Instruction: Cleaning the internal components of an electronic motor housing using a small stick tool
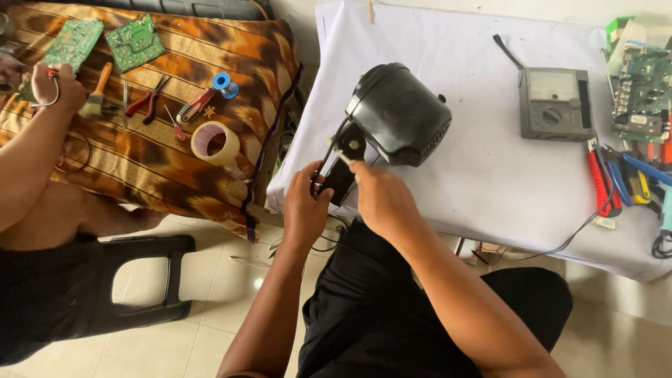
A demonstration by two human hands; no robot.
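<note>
One black lamp housing point(402, 112) is seen on the near left part of the white-covered desk point(490, 182), lying on its side with its bracket point(337, 164) reaching over the near edge. The bracket's lower end is clasped in the closed grip of the left hand point(304, 206). The right hand point(378, 196) is closed in a pinch on a small pale tool point(343, 155) set against the bracket's pivot; what kind of tool it is cannot be told.

One grey meter point(553, 103) is placed far right of the lamp, well apart from it. One green circuit board point(640, 94) and a cluster of red, blue and yellow hand tools point(623, 182) are crowded along the right edge. Open white cloth is left between lamp and meter.

On the left, a second desk under a striped brown cloth point(175, 140) is seen, carrying two green boards point(133, 42), one tape roll point(215, 142), one pair of red pliers point(147, 101) and one brush point(98, 94). Another person's hand point(52, 87) is rested there. A gap of tiled floor point(210, 280) with one black stool point(150, 280) is left between the desks.
</note>
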